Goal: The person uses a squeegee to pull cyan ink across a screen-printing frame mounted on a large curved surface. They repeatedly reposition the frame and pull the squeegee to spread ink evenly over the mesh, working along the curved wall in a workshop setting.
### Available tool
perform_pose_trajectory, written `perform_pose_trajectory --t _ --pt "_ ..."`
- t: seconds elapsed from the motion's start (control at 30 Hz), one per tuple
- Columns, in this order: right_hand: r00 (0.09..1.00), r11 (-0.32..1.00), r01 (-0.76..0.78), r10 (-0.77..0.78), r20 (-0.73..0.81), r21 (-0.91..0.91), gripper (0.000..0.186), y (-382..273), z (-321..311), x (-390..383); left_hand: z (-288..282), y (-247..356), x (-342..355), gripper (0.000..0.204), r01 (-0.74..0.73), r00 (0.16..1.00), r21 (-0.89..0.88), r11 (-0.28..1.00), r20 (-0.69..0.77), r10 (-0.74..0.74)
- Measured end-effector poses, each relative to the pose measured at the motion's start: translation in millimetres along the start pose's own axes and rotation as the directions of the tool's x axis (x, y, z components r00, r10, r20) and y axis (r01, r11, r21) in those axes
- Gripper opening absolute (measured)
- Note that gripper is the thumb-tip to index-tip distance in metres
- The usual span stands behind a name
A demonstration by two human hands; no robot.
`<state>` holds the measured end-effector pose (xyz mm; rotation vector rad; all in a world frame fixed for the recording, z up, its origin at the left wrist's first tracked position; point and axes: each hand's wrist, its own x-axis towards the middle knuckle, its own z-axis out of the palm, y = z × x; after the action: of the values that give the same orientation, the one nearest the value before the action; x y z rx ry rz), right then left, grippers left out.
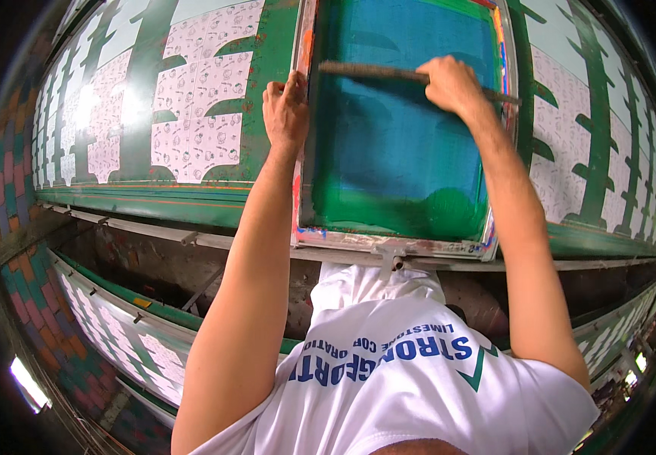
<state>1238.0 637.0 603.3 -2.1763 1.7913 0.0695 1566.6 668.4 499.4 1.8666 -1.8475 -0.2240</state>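
A screen-printing frame (303,171) lies on the long green table in front of me, its blue mesh (400,163) stretched inside paint-stained rails. Green ink (419,218) pools along the mesh's near end. My right hand (453,85) is closed around a squeegee (369,70), a long narrow bar lying crosswise over the far half of the mesh. The squeegee's right end reaches the right rail. At the left rail, my left hand (286,114) is closed on the frame's edge, fingers curled and knuckles up.
White fabric pieces with small printed figures (203,83) lie in rows on the green table (267,144), left and right of the frame. A metal rail (214,240) with a clamp (391,258) runs along the near edge. Behind me stands another table (127,318) with fabric pieces.
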Motion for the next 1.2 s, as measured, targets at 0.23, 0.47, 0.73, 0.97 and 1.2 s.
perform_pose_trajectory --t 0.23,0.47,0.73,0.97,1.2 --pt "0.998 0.999 -0.036 0.038 -0.04 0.038 0.035 -76 56 -173 5 -9 2 0.024 -0.062 0.998 -0.053 0.997 -0.034 0.06" --pt "0.982 0.997 0.004 0.011 -0.19 0.076 0.041 -116 83 -250 4 -6 4 0.028 -0.101 0.994 -0.089 0.991 -0.058 0.096" --pt "0.998 0.991 -0.063 0.065 -0.019 0.116 0.05 -112 73 -252 -6 -1 0 0.039 -0.051 0.998 -0.089 0.995 0.019 0.053" --pt "0.995 0.988 0.063 -0.051 -0.088 0.139 0.054 -119 100 -297 -9 3 -1 0.04 -0.026 0.999 -0.016 1.0 0.019 0.026" --pt "0.966 0.954 0.254 -0.245 -0.078 0.16 0.062 -96 120 -322 -12 17 -2 0.024 -0.036 0.999 0.056 0.998 -0.022 0.038"
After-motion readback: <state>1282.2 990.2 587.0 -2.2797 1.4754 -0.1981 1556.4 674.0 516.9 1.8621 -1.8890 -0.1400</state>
